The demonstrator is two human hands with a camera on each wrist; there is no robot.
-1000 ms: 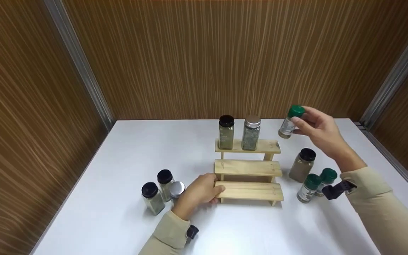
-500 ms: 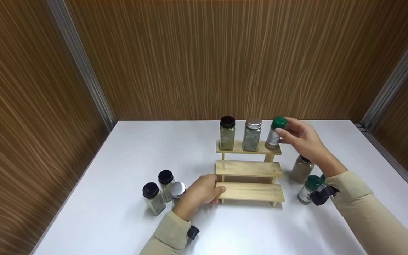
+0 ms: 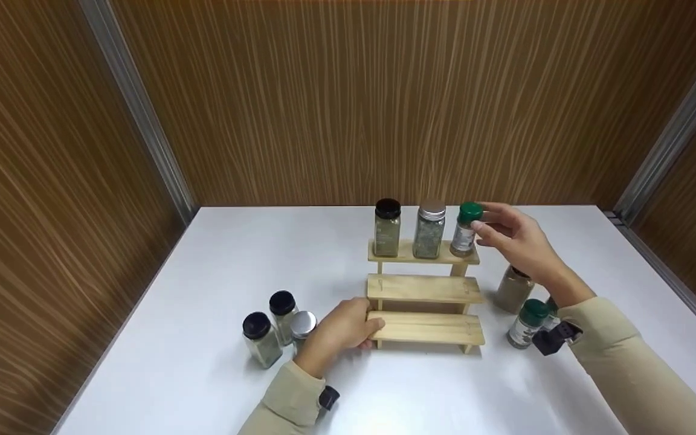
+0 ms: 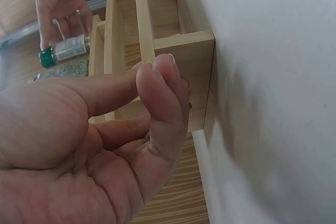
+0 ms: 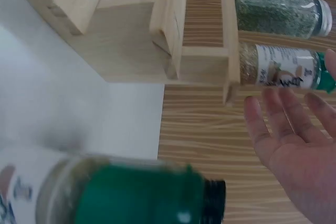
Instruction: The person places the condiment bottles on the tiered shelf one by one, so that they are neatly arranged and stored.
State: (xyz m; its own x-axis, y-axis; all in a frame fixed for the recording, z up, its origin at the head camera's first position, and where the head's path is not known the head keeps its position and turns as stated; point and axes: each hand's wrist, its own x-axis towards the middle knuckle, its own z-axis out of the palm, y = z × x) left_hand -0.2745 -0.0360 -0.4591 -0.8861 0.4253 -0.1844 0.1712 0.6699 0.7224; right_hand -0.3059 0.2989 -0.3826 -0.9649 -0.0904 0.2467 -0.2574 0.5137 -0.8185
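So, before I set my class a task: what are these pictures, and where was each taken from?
No machine here, just a person's bare left hand and right hand. The head pictures come from a camera worn on the head, the others from one on each wrist, where things look sideways. A wooden rack with three steps stands on a white table. Its top step bears a black-lidded jar, a silver-lidded jar and a green-capped jar. To its left stand two black-lidded jars and a silver-lidded one; to its right, a brown jar and two green-capped jars, one mostly hidden. The left hand pinches the end of the lowest step. The right hand is at the green-capped jar up top; whether it grips it, I can't tell.
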